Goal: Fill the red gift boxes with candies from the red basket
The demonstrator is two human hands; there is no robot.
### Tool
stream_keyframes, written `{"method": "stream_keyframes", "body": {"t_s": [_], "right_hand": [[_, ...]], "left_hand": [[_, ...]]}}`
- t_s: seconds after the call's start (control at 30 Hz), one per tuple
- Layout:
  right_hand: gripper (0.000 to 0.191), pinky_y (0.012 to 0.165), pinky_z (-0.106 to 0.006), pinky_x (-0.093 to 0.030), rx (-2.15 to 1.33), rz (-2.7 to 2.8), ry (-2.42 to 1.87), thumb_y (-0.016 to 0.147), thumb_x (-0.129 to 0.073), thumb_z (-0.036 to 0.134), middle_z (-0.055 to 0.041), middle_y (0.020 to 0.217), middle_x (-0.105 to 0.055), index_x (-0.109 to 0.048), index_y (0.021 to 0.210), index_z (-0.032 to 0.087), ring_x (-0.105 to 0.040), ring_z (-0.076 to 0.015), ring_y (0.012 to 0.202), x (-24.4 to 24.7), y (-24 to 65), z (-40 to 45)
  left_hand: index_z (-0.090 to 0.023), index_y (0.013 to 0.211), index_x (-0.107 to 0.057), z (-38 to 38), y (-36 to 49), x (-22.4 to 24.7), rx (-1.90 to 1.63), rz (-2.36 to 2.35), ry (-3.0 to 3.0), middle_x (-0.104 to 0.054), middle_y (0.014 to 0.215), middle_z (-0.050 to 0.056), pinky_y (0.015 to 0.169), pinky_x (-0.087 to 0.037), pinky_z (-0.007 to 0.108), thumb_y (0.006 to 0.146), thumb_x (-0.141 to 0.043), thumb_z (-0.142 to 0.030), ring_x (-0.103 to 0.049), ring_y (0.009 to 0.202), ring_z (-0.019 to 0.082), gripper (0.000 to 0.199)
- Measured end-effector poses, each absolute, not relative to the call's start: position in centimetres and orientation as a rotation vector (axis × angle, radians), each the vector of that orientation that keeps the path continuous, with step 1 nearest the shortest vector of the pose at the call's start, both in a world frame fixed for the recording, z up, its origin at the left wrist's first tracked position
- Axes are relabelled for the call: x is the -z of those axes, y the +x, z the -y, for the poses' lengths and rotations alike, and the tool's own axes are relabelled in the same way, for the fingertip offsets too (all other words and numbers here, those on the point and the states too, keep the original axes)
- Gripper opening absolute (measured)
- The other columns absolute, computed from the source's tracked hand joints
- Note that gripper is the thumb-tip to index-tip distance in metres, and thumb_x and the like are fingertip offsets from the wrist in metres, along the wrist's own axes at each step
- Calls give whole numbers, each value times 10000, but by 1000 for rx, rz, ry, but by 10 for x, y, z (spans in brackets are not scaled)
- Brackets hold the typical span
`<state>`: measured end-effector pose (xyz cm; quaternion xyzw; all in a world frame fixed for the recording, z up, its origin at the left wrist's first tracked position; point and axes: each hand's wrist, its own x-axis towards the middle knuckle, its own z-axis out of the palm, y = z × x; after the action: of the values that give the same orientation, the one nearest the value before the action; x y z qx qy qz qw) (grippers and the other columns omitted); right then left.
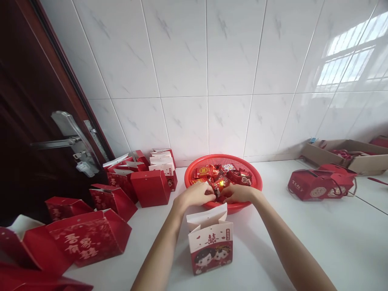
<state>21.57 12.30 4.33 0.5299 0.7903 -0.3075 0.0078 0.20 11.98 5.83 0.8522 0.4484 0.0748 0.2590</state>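
**Booth:** Where are we, then?

**Me:** Right in the middle of the clock, at the round red plastic basket with the mesh wall (257,178), twelve towards the tiles. My left hand (196,195) dips in from seven, my right hand (239,193) from five, the two just apart, fingers curled down among the small shiny red-and-gold wrapped packets (203,171).

**Booth:** Got hold of one?

**Me:** Can't tell! My fingertips are lost among the wrappers, so whether either hand is clamped on a packet doesn't show. My own hands cover the near side of the heap, too.

**Booth:** And at six?

**Me:** An upright white-and-red card box with two cartoon figures (212,246), between my forearms, top flaps open. Its floor is hidden behind the front panel.

**Booth:** Round to nine?

**Me:** Red card boxes (150,188), crowded and overlapping, too many half covered to count. Down at eight, one red box (39,279) is sliced off by the bottom corner.

**Booth:** And three?

**Me:** Red many-sided card boxes with cord handles (309,188). Just above, a low tan cardboard carton (368,165), its contents hard to make out.
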Motion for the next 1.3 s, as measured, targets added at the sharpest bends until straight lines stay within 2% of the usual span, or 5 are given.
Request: {"method": "stream_keyframes", "body": {"t_s": [0.3,0.47,1.07,1.2,1.3], "right_hand": [[633,807,-400,-509,734,-2276,1764,780,-637,229,-103,1364,-626,-569,1402,320,-617,-359,1168,-48,207,-126],[438,725,-343,-494,704,-2331,1634,766,-618,146,-75,1236,-672,-691,1171,296,-654,-311,1061,-47,206,-129],[234,647,-297,-471,844,-2498,1519,640,-596,34,-42,870,-715,-697,750,215,-670,-244,839,-39,206,-139],[54,663,-291,-526,1358,-2651,1508,722,-636,138,-18,776,-703,-624,724,191,-681,-192,734,-44,214,-139],[196,620,-303,-561,2045,-2661,1658,731,-739,320,-3,720,-681,-596,755,188,-683,-180,658,-46,219,-139]], "left_hand": [[-308,1123,-765,-129,11,-49,-191,-1470,2349,-765,1150,30,812,-468,305,821,-537,-190,-685,1064,261,396],[-296,1182,-735,-137,12,-43,-281,-1498,2322,-714,1285,26,943,-488,323,821,-581,-185,-690,1109,252,408],[-276,1067,-775,-145,7,-38,-447,-1404,2301,-771,1127,49,876,-494,352,812,-645,-303,-702,1018,288,288],[-270,1065,-776,-145,5,-38,-487,-1359,2299,-776,1101,44,873,-487,336,834,-609,-307,-690,1029,277,288],[-243,1120,-757,-146,3,-38,-538,-1293,2212,-783,1049,51,843,-499,333,887,-549,-368,-699,965,258,336]]}}
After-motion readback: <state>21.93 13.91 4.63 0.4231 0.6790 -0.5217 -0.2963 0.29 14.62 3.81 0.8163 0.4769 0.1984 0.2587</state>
